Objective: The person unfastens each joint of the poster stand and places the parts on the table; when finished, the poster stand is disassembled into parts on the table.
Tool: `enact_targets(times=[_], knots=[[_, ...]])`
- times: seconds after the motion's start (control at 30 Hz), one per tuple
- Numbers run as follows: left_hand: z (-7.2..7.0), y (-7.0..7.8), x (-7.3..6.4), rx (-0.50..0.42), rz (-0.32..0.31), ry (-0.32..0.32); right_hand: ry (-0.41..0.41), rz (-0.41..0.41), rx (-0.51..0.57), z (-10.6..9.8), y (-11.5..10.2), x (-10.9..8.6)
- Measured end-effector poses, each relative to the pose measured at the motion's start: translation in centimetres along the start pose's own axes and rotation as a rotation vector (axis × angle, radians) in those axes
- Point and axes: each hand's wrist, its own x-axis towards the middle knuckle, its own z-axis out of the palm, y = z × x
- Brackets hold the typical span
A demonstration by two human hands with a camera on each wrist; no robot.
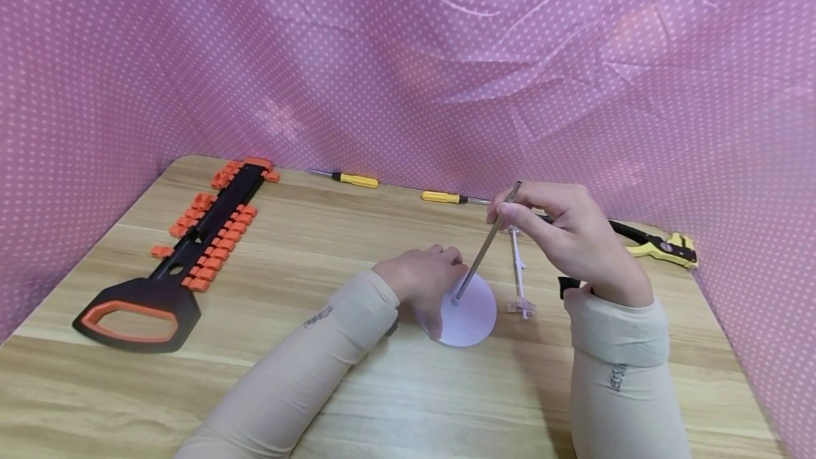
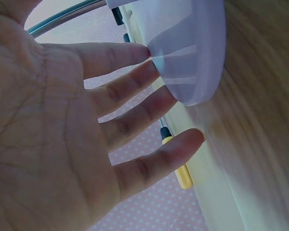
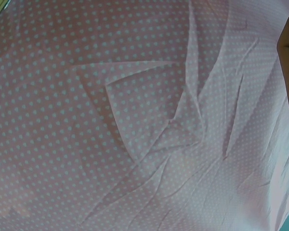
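My right hand (image 1: 567,232) pinches the upper part of a thin metal rod (image 1: 487,243) between thumb and fingers. Slanting down to the left, the rod meets a short collar at the middle of a pale, round base (image 1: 474,321) lying on the table. My left hand (image 1: 423,282) rests at that base's left side, thumb toward me. In the left wrist view, the spread, straight fingers of the left hand (image 2: 123,110) touch the base (image 2: 202,53) with several fingertips. The right wrist view has only part of a hand at its right edge; the rod is out of sight there.
Right of the base lies a slim white bar (image 1: 517,268) with clear end pieces. Beyond are wire strippers (image 1: 666,246) and a small black piece (image 1: 567,285). Yellow-handled screwdrivers (image 1: 359,180) lie at the back, a black holder with orange clips (image 1: 137,289) at left. Pink dotted cloth (image 1: 408,55) surrounds the table.
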Motion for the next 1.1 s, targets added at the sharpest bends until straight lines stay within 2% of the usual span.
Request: enact_targets(times=[0.63,1.1], knots=[[-0.06,-0.09,0.09,0.007,-0.001,-0.002,0.025,0.020,0.023,0.10,-0.04,0.13],[-0.07,-0.07,0.15,0.009,-0.008,-0.018,0.060,0.014,-0.001,0.29,0.08,0.22]])
